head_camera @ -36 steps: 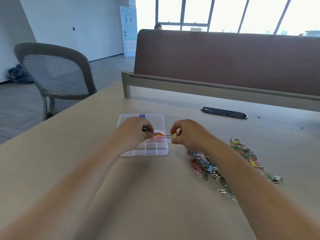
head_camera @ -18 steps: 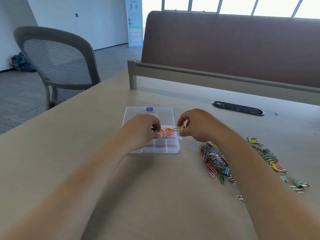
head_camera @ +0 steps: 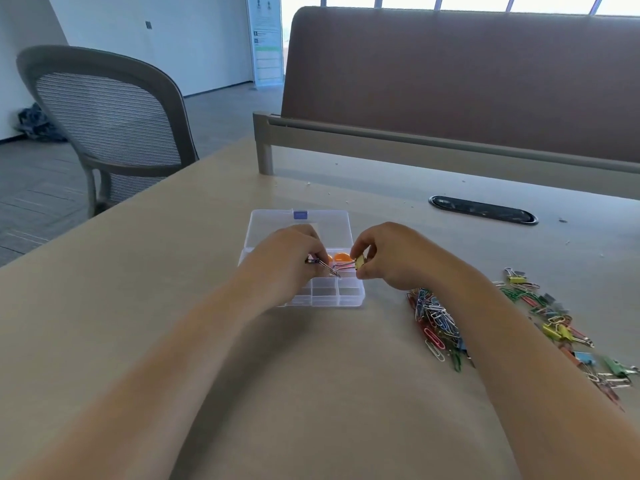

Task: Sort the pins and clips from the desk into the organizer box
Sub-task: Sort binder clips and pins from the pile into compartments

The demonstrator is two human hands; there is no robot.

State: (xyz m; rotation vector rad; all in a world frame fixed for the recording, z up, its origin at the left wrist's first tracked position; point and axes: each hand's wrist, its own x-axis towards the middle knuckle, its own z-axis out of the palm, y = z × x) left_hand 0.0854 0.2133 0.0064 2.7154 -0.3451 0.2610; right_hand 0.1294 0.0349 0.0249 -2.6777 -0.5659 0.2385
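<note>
The sorting looks barely begun. The clear plastic organizer box [head_camera: 346, 301] sits open on the pale wooden surface [head_camera: 173, 306], its flat lid [head_camera: 270, 223] folded back. Only one far compartment shows any contents, a few orange pieces [head_camera: 341, 257] too small to identify. The near compartments look empty. Over the box, the left hand [head_camera: 287, 258] has its grip pinched on a dark binder clip [head_camera: 313, 260], whose wire handles point toward the right hand [head_camera: 391, 258]. That hand's grip is pinched on a small yellow binder clip [head_camera: 360, 262], and the two clips seem to meet or tangle at their wires. Nearly everything is left to do: a heap of coloured wire paper clips [head_camera: 436, 320] lies just right of the box, and a scatter of coloured binder clips [head_camera: 561, 327] lies farther right.
</note>
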